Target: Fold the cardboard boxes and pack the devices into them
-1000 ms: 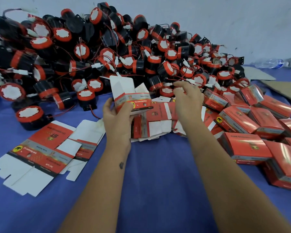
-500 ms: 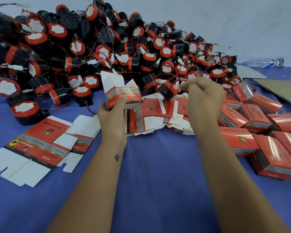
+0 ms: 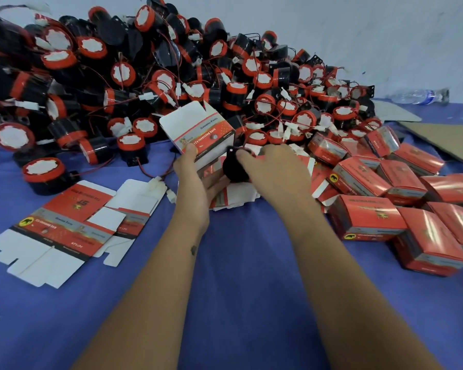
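My left hand [image 3: 195, 182] grips a half-folded red and white cardboard box [image 3: 198, 129], its white flaps standing open at the top. My right hand [image 3: 275, 172] holds a black device [image 3: 233, 166] right beside the box's lower open side. A big heap of black and red devices [image 3: 145, 76] with red wires fills the back of the table. Flat unfolded boxes [image 3: 62, 225] lie at the left, and more flat ones [image 3: 235, 198] lie under my hands.
Several closed red boxes [image 3: 369, 220] are piled at the right on the blue cloth [image 3: 238, 289]. A plastic bottle [image 3: 417, 96] and cardboard sheets [image 3: 439, 137] lie at the far right. A white wall rises behind the heap.
My right hand has drawn a black device out of the heap and brought it down to the box. My left hand has tilted the box towards it.
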The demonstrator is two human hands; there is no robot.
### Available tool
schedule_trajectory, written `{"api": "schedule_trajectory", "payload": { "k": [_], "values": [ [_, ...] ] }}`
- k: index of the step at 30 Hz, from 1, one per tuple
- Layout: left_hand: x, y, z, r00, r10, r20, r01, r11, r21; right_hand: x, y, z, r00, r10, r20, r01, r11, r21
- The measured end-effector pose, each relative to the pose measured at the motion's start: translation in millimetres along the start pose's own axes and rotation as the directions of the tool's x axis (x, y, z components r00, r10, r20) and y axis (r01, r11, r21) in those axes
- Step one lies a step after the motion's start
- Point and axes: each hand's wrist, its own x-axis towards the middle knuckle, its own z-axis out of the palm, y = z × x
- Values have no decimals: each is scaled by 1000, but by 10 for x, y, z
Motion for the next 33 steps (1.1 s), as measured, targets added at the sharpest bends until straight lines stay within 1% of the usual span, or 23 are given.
{"api": "schedule_trajectory", "payload": {
  "k": [1, 3, 5, 6, 8, 10, 13, 16, 17, 19, 21, 24, 27, 29, 31, 32, 33],
  "values": [
    [22, -17, -17, 1000, 19, 15, -19, 1000, 1, -5, 21, 109, 1000, -16, -1, 16, 999, -28],
    [31, 6, -32, 999, 42, 32, -43, 999, 6, -17, 65, 268, 997, -74, -27, 75, 997, 30],
    [45, 26, -49, 999, 36, -4, -36, 999, -21, -25, 133, 347, 984, -152, -89, 160, 983, 86],
    [47, 36, -62, 999, 41, -25, -42, 998, -35, -21, 178, 374, 974, -195, -118, 205, 975, 84],
    [54, 42, -81, 997, 59, -43, -59, 998, -3, -21, 251, 381, 953, -271, -133, 274, 962, 3],
    [59, 24, -86, 997, 76, -34, -74, 995, 62, -35, 276, 369, 949, -304, -83, 297, 951, -91],
    [71, -11, -75, 998, 64, -24, -60, 989, 135, -57, 249, 383, 952, -306, 3, 304, 946, -111],
    [73, -25, -78, 1000, 29, -11, -28, 993, 119, -78, 219, 428, 958, -286, 31, 287, 958, -30],
    [65, -27, -78, 1000, 26, 9, -27, 994, 105, -89, 212, 439, 964, -267, 19, 267, 964, -15],
    [59, -24, -80, 999, 31, 17, -32, 995, 93, -90, 205, 447, 970, -233, -65, 231, 972, -28],
    [79, -21, -95, 996, 81, -30, -78, 993, 92, -75, 197, 417, 963, -215, -161, 218, 976, 0],
    [132, -31, -128, 993, 103, -56, -97, 991, 97, -53, 229, 349, 951, -218, -218, 230, 973, 34],
    [157, -57, -123, 995, 90, -52, -82, 986, 146, -62, 265, 330, 968, -171, -182, 190, 977, 92],
    [172, -65, -114, 994, 84, -66, -73, 984, 165, -76, 270, 332, 983, -132, -128, 158, 963, 217],
    [183, -71, -119, 995, 80, -65, -65, 978, 199, -78, 272, 347, 992, -107, -68, 124, 919, 374],
    [178, -75, -121, 996, 73, -57, -59, 975, 215, -79, 269, 353, 992, -113, -49, 123, 907, 402],
    [168, -76, -123, 997, 68, -43, -56, 971, 233, -77, 269, 361, 991, -132, -37, 136, 910, 391]
  ]
}}
